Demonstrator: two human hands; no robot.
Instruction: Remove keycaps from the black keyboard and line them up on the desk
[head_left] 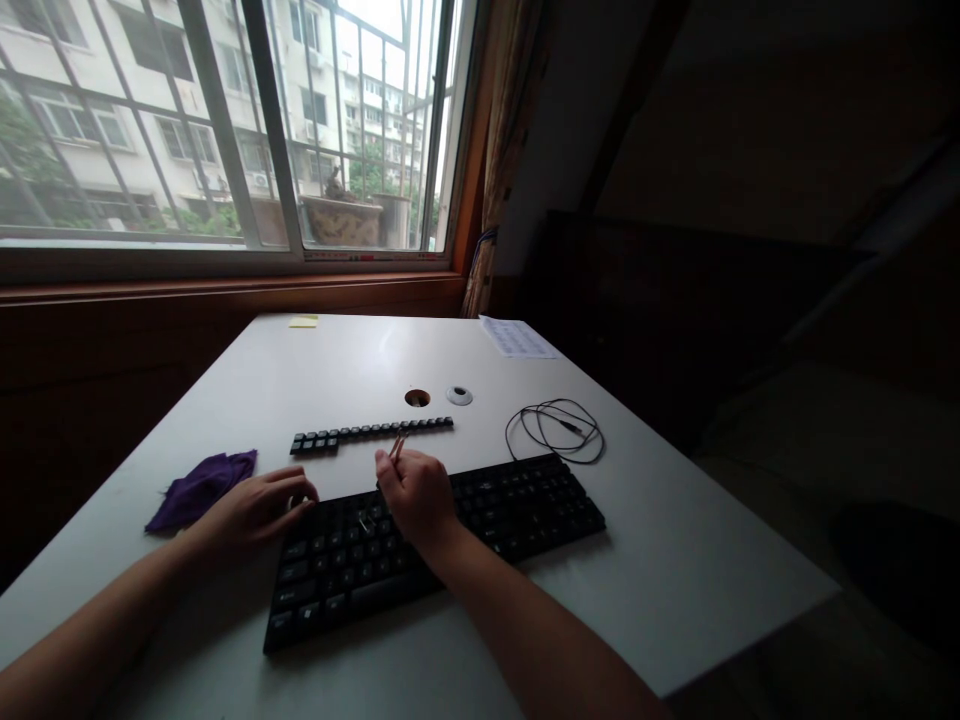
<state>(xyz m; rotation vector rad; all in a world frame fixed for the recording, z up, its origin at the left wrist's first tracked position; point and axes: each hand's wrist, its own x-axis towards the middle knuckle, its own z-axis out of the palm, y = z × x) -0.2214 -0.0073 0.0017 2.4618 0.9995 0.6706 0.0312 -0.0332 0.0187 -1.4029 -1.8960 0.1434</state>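
Note:
A black keyboard (352, 570) lies at a slant on the white table. My right hand (420, 497) is closed above its upper middle, and a thin, light-coloured stick-like tool (397, 450) pokes up from the fingers; its exact kind is unclear. Beside the keyboard's upper left corner rests my left hand (262, 503), its fingers curled around something small and pale that is mostly hidden. Loose black keycaps (375, 431) stand lined up in a row behind the keyboard, doubled at the left end. A small shiny wire-like piece (366, 521) shows on the keys.
A crumpled purple cloth (201, 490) lies left of the keyboard. Its coiled black cable (559, 425) is at the right. Further back are a round table hole (418, 398), a grommet cover (459, 396), printed paper (519, 338) and yellow notes (304, 322).

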